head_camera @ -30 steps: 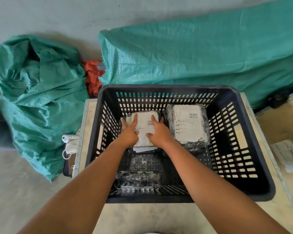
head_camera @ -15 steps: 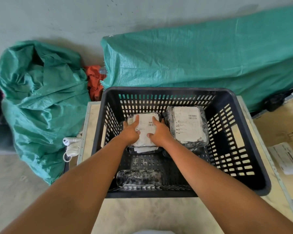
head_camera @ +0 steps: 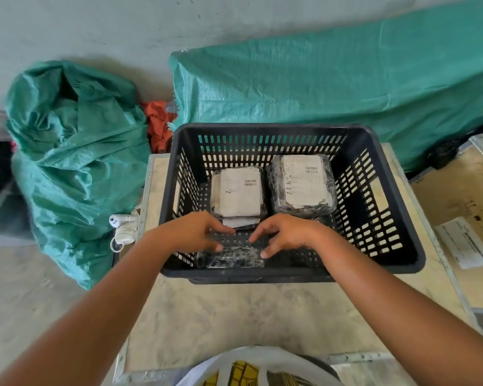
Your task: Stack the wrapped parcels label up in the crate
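A black slotted crate stands on a pale board. At its back lie two wrapped parcels with white labels facing up: a left stack and a taller right stack. A dark plastic-wrapped parcel with no label showing lies at the crate's near wall. My left hand and my right hand hover just above that parcel with fingers spread and curled, holding nothing.
Green woven sacks sit behind the crate and to the left, with an orange cloth between them. A white plug and cord lie left of the board. A paper sheet lies at the right.
Both hands have let go of the left labelled stack and drawn back toward me, now over the dark parcel at the crate's near wall. The camera has also pulled back.
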{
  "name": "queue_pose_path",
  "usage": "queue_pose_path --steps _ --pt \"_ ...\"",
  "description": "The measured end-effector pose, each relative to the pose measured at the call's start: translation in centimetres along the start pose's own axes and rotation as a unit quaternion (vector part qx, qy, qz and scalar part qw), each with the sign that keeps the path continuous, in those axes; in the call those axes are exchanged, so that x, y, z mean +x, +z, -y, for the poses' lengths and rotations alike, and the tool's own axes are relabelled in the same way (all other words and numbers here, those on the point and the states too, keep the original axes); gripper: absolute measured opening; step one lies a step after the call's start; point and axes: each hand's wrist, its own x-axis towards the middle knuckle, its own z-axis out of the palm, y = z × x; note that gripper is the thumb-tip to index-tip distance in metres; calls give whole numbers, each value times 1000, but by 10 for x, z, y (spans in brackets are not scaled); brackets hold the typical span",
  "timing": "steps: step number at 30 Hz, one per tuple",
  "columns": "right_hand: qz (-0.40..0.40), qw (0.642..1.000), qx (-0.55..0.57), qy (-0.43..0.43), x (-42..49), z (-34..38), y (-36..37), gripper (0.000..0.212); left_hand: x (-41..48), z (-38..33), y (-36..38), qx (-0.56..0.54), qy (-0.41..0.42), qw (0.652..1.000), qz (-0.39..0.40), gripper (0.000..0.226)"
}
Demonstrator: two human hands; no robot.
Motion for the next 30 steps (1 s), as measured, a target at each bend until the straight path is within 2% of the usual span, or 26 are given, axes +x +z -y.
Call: queue_pose_path --steps 3,7,10,15,17,20,25,28,30 --pt "30 999 -24 -26 0 2 6 39 -5 0 11 -9 -6 1000 16 55" --pt "26 996 -83 -34 5 3 17 39 -4 6 27 48 -14 999 20 54" --pt "18 996 -79 -39 7 1 16 39 -1 11 31 48 -20 999 5 57" --pt "-36 999 17 -24 7 -4 7 40 17 8 30 54 -29 998 -25 80" --pt "-37 999 -2 -33 8 -3 9 47 25 7 32 66 -31 996 -46 85" --pt "-92 992 -66 -57 15 -3 11 52 32 7 34 94 -25 994 -57 90" --pt "-119 986 -99 -67 19 -1 10 40 32 9 33 111 -3 990 -87 80" --pt "-149 985 -22 -89 5 0 2 36 21 2 25 95 17 988 -120 73" --pt "-189 974 32 -122 -10 4 -7 35 5 -7 12 59 64 983 -161 68"
